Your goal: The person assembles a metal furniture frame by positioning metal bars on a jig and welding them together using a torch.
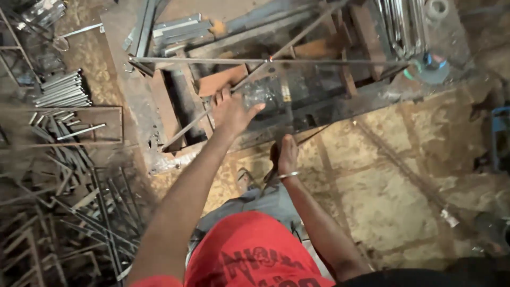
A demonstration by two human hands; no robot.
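My left hand point(231, 110) reaches forward and is closed around a long thin metal rod point(297, 40) that runs diagonally over a steel work table point(340, 106). That rod crosses a second, horizontal rod point(345, 62), and a small orange glow point(270, 59) shows at the crossing. My right hand point(287, 155), with a metal bangle on the wrist, is lower, at the table's near edge. It grips a thin dark tool point(273, 157) whose kind I cannot make out. A crumpled clear plastic piece point(258, 95) lies just right of my left hand.
Flat rusty bars and steel strips point(175, 29) lie on the table. A pile of cut metal pieces point(61, 90) and bent rod frames point(69, 212) covers the floor at left. Bare concrete floor point(393, 180) lies at right, and a blue object point(499, 122) stands at the far right edge.
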